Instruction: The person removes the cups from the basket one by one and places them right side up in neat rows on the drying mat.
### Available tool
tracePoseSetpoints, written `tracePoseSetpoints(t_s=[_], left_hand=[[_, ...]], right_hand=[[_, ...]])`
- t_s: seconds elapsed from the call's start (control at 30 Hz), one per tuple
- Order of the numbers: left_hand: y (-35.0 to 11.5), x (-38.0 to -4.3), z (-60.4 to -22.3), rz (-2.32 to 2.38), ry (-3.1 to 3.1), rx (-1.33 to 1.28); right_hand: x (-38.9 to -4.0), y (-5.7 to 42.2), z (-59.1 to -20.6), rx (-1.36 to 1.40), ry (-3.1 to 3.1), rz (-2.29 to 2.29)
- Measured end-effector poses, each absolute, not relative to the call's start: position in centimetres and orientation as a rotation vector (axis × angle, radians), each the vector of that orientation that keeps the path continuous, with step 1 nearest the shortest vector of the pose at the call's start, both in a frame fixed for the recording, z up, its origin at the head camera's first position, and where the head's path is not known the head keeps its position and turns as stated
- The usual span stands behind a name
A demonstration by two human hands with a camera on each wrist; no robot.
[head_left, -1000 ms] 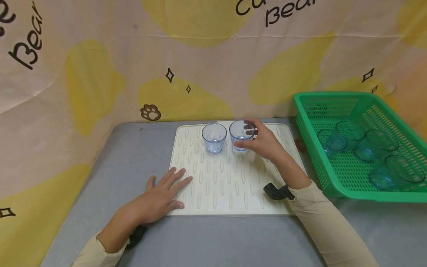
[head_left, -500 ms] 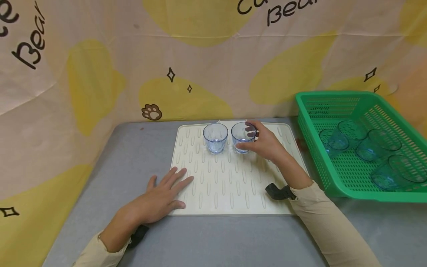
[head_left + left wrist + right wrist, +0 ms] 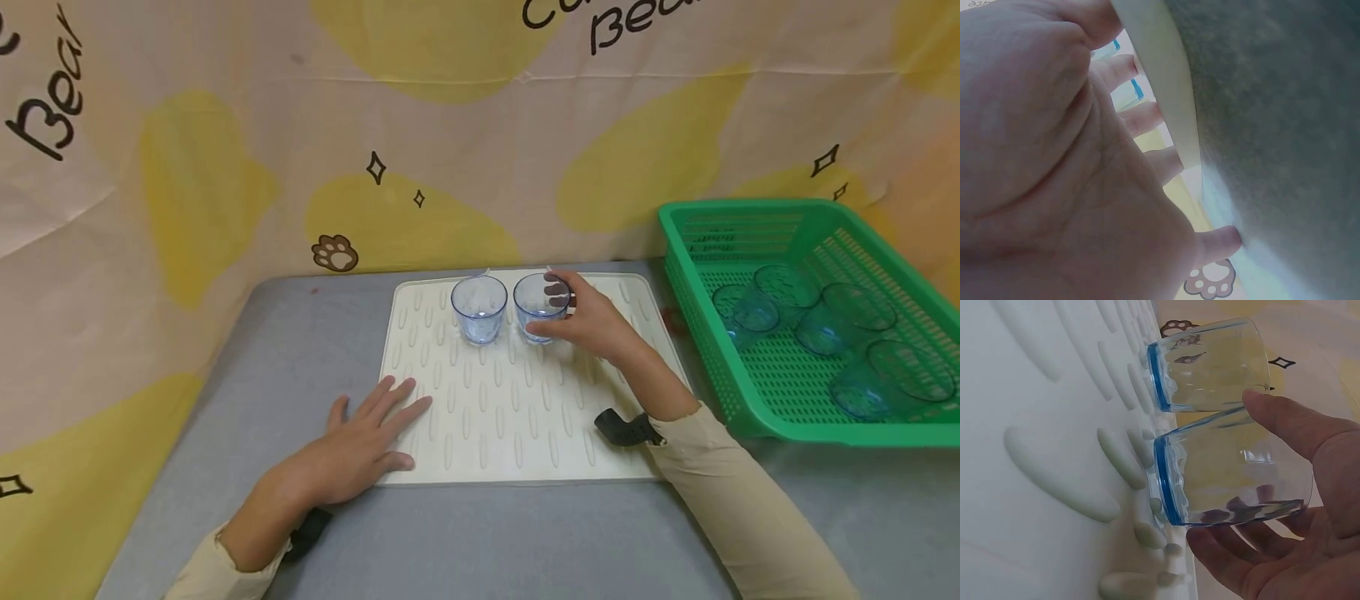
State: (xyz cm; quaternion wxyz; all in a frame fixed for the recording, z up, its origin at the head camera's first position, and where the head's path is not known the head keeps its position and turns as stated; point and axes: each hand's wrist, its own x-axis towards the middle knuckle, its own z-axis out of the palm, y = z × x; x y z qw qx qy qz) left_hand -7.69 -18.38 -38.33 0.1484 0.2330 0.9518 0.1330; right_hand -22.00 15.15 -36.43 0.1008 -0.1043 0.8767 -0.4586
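Note:
Two clear blue-tinted drinking glasses stand upright side by side near the back of a cream ribbed drying mat (image 3: 480, 433). My right hand (image 3: 592, 321) grips the right glass (image 3: 534, 310), thumb on the near side and fingers round the far side. In the right wrist view that glass (image 3: 1222, 469) has its base at the mat's ridges, close beside the left glass (image 3: 1210, 369). The left glass (image 3: 478, 312) is untouched. My left hand (image 3: 360, 446) lies palm down with fingers spread on the mat's front left corner; its fingertips reach over the mat edge (image 3: 1166, 75) in the left wrist view.
A green plastic basket (image 3: 750, 417) stands to the right of the mat, with several blue-tinted glasses (image 3: 847, 321) lying in it. The grey table (image 3: 480, 542) surrounds the mat. A patterned cloth (image 3: 465, 125) hangs right behind the table.

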Motion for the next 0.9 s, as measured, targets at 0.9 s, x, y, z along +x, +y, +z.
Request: tracePoseSetpoints(t_s=[0.9], left_hand=[[-18.7,-7.5,-38.3,0.458,2.734,0.69]], right_hand=[[-15.2,19.0,-32.3,-0.438,2.728,-1.031]])
